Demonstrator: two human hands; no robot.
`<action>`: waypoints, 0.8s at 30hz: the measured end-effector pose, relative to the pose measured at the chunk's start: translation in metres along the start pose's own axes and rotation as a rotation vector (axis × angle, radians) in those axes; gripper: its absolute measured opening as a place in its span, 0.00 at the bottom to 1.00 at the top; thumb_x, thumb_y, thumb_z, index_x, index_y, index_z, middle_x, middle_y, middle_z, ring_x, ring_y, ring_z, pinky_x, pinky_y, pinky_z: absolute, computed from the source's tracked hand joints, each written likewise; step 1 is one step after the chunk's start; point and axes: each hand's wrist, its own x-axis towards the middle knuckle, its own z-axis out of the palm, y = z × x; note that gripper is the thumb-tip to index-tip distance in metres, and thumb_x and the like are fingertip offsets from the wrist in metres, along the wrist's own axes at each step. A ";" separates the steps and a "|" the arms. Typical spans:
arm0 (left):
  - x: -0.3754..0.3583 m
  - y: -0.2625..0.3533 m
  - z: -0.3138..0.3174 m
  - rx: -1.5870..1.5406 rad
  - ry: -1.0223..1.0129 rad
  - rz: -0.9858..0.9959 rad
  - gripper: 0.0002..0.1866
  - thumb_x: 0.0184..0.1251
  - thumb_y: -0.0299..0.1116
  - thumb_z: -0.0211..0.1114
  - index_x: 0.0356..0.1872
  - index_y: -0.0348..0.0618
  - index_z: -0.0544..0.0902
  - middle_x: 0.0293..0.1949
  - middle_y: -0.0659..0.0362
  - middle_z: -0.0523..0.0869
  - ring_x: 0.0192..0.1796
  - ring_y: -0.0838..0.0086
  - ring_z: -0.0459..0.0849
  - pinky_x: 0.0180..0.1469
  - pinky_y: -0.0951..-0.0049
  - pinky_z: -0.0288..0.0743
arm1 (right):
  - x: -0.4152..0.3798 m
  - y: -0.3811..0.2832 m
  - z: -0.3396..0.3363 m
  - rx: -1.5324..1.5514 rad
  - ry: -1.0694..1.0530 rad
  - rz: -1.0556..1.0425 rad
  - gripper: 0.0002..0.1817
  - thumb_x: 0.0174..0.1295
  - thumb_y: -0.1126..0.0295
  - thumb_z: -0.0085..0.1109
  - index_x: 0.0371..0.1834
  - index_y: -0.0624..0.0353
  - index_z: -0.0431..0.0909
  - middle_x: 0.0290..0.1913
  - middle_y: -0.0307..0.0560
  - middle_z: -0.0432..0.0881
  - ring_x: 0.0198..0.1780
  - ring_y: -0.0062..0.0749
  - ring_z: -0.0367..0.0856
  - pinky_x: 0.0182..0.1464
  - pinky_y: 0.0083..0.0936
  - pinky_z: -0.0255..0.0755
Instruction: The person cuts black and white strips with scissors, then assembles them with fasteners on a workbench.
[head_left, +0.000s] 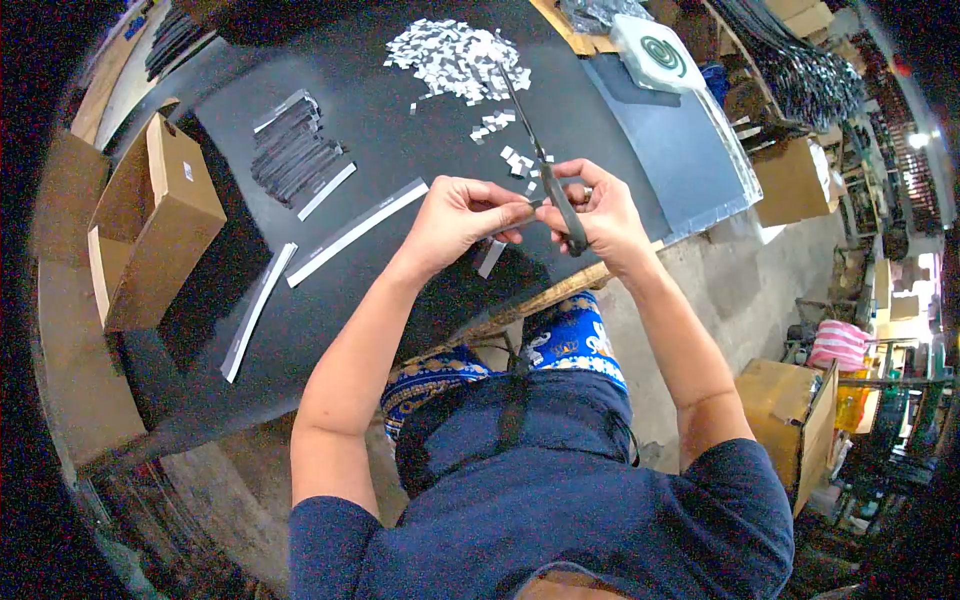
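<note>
My right hand (600,212) is wrapped round a pair of dark-handled scissors (570,215), whose long blades point away from me over the table. Close beside it, my left hand (468,215) is closed in a pinch, thumb against forefinger, with the fingertips of both hands nearly meeting. What the left hand pinches is mostly hidden by the fingers. Just below them shows the pale end of a short strip (491,258). Beyond the scissors lie several small white cut pieces (517,161), and farther off a large heap of black and white pieces (455,60).
Left on the dark table (350,130) lies a bundle of dark strips (295,150), with long white-edged strips (360,232) nearer me. An open cardboard box (165,220) stands at the left. A blue-grey sheet (680,150) and a plastic-wrapped green coil (660,55) are at the right.
</note>
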 end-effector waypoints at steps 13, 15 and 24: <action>0.006 -0.015 0.014 -0.647 0.185 0.094 0.15 0.64 0.29 0.65 0.51 0.37 0.79 0.49 0.55 0.84 0.52 0.71 0.82 0.53 0.74 0.78 | 0.008 0.011 0.034 0.349 0.404 -0.240 0.25 0.52 0.77 0.69 0.52 0.65 0.69 0.31 0.42 0.79 0.23 0.20 0.76 0.23 0.17 0.72; 0.004 -0.013 0.016 -0.667 0.231 0.114 0.15 0.67 0.33 0.62 0.51 0.37 0.79 0.49 0.55 0.84 0.52 0.71 0.82 0.55 0.72 0.77 | 0.006 0.011 0.049 0.381 0.443 -0.246 0.23 0.54 0.77 0.68 0.52 0.64 0.69 0.31 0.41 0.79 0.24 0.20 0.76 0.24 0.17 0.72; 0.001 -0.002 0.011 -0.788 0.362 0.154 0.18 0.72 0.40 0.55 0.53 0.36 0.76 0.51 0.53 0.82 0.56 0.67 0.81 0.58 0.67 0.75 | 0.005 0.022 0.075 0.429 0.450 -0.253 0.23 0.55 0.77 0.67 0.52 0.63 0.67 0.30 0.41 0.78 0.23 0.19 0.75 0.25 0.17 0.72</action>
